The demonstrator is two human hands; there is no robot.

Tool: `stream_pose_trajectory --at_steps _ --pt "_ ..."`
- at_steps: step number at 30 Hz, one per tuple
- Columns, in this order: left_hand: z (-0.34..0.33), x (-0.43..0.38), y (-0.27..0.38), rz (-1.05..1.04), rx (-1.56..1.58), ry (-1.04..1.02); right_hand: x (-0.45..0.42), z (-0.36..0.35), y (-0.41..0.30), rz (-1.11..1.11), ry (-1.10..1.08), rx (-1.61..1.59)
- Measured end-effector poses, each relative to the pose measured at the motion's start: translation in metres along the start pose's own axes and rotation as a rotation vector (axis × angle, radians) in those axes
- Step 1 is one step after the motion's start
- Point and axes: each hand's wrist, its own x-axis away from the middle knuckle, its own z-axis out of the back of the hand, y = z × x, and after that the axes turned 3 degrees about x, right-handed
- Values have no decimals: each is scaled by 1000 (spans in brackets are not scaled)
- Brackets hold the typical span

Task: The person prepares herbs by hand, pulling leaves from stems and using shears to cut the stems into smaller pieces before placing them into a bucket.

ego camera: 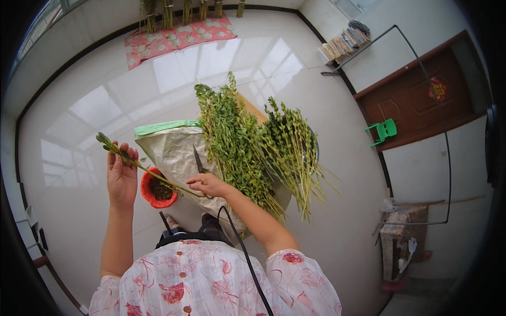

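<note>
My left hand (123,173) grips a green plant stem (166,182) just below its podded tip, which points up and left. The stem slants down to my right hand (207,185), whose fingers are bent beside its lower end. Dark-bladed scissors (199,158) point away from my right hand, with a handle loop showing below it; whether the hand grips them is hidden. Beneath lies a pale woven sack (174,144) with a green edge. A red-lined container (148,183) holding dark bits stands between my hands. Leafy green stalks (233,146) lie on the sack, right of the scissors.
More podded stalks (292,146) rest across a metal basin (315,144) on the right. Tied bundles (168,15) stand by a floral red cloth (178,39) at the far wall. A green chair (386,128) is near the door (419,94). A black cable (247,252) crosses my shirt.
</note>
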Motion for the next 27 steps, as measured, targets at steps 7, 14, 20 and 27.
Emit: stream_pose_trajectory --at_steps 7,14,20,27 --pt "-48 0 -66 235 -51 -85 78 20 49 162 192 -96" --pt "-94 -5 -119 314 -62 -130 113 44 103 149 286 72" --pt "-116 -15 -149 318 -55 -177 110 86 63 69 411 -145" --pt "-134 -19 -153 353 -569 -233 126 121 99 115 760 -39"
